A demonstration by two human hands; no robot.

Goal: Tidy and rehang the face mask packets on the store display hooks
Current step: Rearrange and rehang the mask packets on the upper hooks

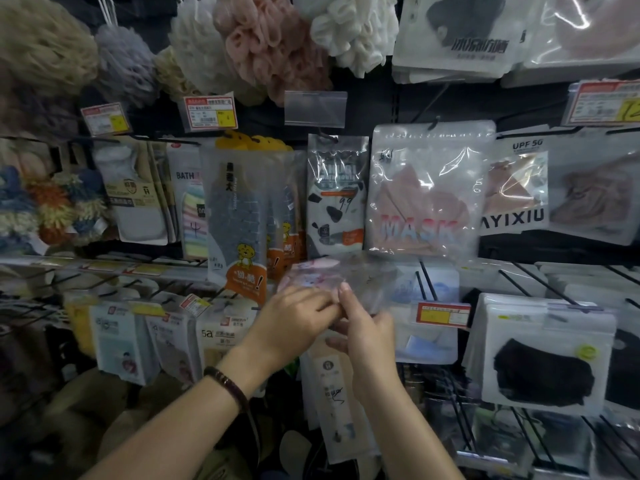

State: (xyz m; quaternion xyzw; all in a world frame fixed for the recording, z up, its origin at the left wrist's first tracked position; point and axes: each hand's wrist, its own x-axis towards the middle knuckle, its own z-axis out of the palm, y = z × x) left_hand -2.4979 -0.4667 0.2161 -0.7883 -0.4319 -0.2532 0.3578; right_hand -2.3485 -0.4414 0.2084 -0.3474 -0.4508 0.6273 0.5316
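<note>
Both hands hold a clear, glossy plastic mask packet with pale pink print (325,275) at centre, just below the hanging clear "MASK" pouch holding a pink mask (424,202).

- Left hand (298,315): fingers curled onto the packet's near edge.
- Right hand (369,329): thumb and fingers pinch the same edge.
- The packet is blurred and its hang hole is not discernible.

Risks: the slick film slips from the pinch, or the hole misses the black wire hook (426,277) and the packet knocks neighbouring packets off.

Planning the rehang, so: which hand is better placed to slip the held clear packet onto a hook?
Probably the right hand: it pinches the clear packet and lies nearer the black hook to the right. The left hand holds the packet's left part and can steady it.
</note>
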